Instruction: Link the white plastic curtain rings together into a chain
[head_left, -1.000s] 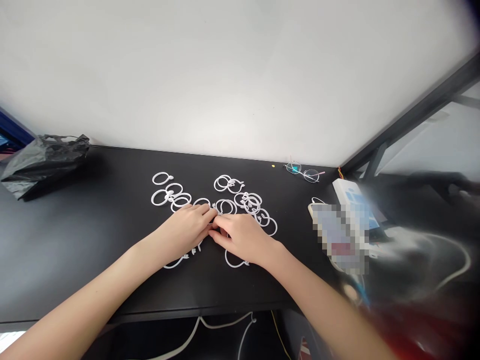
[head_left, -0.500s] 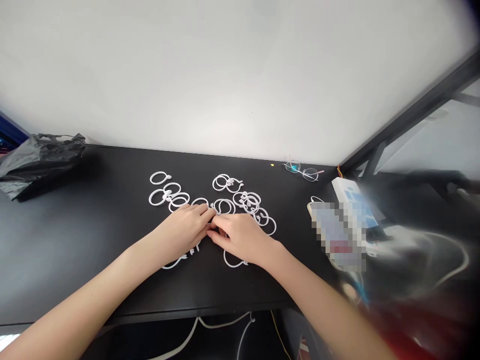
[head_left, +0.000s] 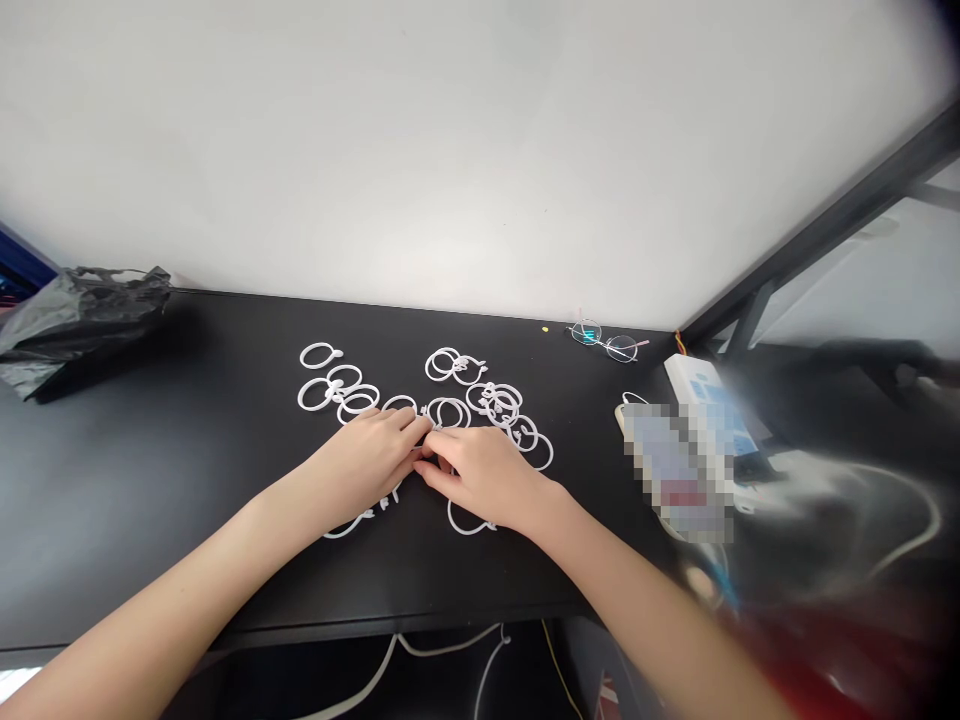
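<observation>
My left hand (head_left: 379, 450) and my right hand (head_left: 480, 470) meet fingertip to fingertip low over the middle of the black desk (head_left: 247, 410). Both are closed in a pinch on a white plastic curtain ring, which the fingers almost wholly hide. Behind the hands lie several more such rings, thin open loops with a small clasp: one group on the left (head_left: 358, 403), another pair (head_left: 450, 413) just beyond the fingertips, and an overlapping cluster on the right (head_left: 501, 405). Another ring (head_left: 469, 530) lies below my right hand, and one more (head_left: 349, 530) is partly under my left wrist.
A black plastic bag (head_left: 82, 320) rests at the far left. Eyeglasses (head_left: 604, 341) lie by the white wall at the back right. A blurred-out phone (head_left: 675, 475) and a white power strip (head_left: 709, 405) are on the right. Cables (head_left: 442, 650) hang below the desk's front edge.
</observation>
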